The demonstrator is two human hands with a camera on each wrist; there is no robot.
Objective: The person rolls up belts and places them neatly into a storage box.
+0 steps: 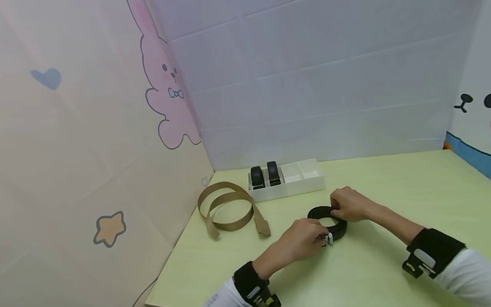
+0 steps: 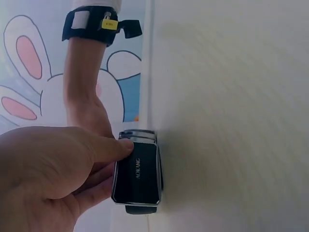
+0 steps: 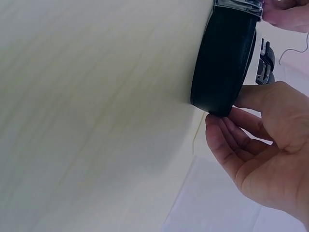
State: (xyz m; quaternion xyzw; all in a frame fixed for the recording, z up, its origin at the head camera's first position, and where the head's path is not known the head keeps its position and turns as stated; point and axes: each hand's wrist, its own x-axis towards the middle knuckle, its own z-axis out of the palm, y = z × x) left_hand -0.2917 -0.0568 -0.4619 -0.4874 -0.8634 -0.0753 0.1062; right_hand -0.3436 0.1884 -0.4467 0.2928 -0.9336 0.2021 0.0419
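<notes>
A coiled black belt (image 1: 339,231), apparently resting on the tabletop (image 1: 399,187), is pinched by the left hand (image 1: 301,239) at its seven o'clock and the right hand (image 1: 350,205) at one. Further off, at eleven, a white tray (image 1: 297,189) is seen.

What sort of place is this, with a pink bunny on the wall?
Perhaps a small makeshift workspace: a pale table enclosed by wrinkled, cartoon-printed sheets, with a divided tray on top and a coiled black belt in the person's hands.
</notes>
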